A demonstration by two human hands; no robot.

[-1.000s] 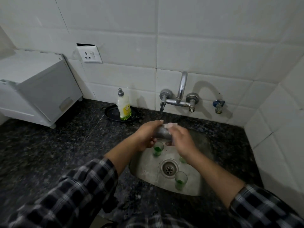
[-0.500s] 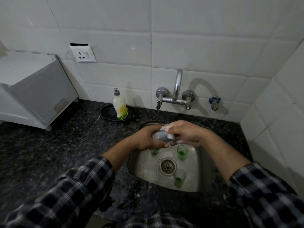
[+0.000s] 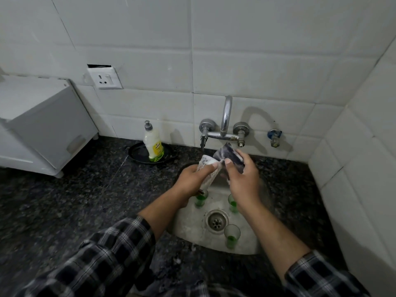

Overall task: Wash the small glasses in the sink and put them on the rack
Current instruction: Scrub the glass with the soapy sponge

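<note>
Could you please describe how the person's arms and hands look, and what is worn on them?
Both arms wear checked sleeves, dark with pale grey and white lines: the left sleeve and the right sleeve. Both end short of the wrists, so the forearms are bare. The left hand and the right hand are bare too; no glove, watch or ring shows.

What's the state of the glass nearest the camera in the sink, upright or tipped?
Upright. The glass stands on its base on the sink floor by the drain, mouth up, green liquid at the bottom.
</note>
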